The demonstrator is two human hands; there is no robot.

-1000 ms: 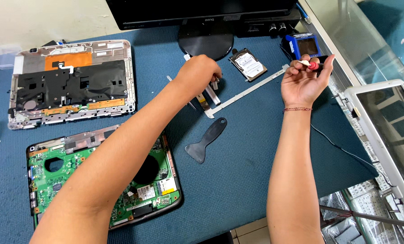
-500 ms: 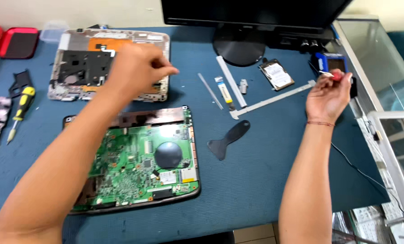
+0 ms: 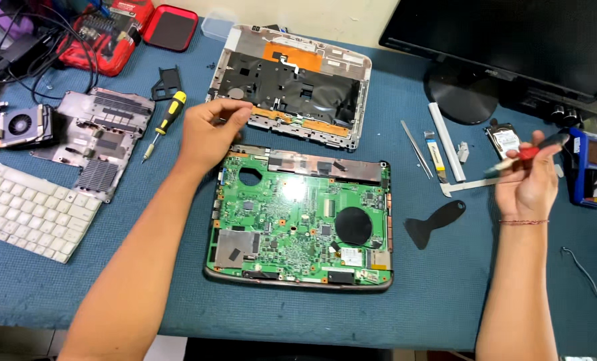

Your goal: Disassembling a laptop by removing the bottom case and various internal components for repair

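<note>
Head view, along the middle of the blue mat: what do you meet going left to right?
White keyboard → yellow-handled screwdriver → left hand → green motherboard → black plastic pry tool → right hand holding a red-handled tool.

Green motherboard (image 3: 298, 220) between 2 hands, right hand (image 3: 529, 184) gripping red-handled screwdriver (image 3: 527, 155)

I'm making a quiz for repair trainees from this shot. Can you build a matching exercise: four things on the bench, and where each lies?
1 green motherboard
2 yellow-handled screwdriver
3 white keyboard
4 black pry tool

A far left edge of the table
B centre, between the arms
C right of the board, below the right hand
D just left of the left hand

1-B, 2-D, 3-A, 4-C
</note>
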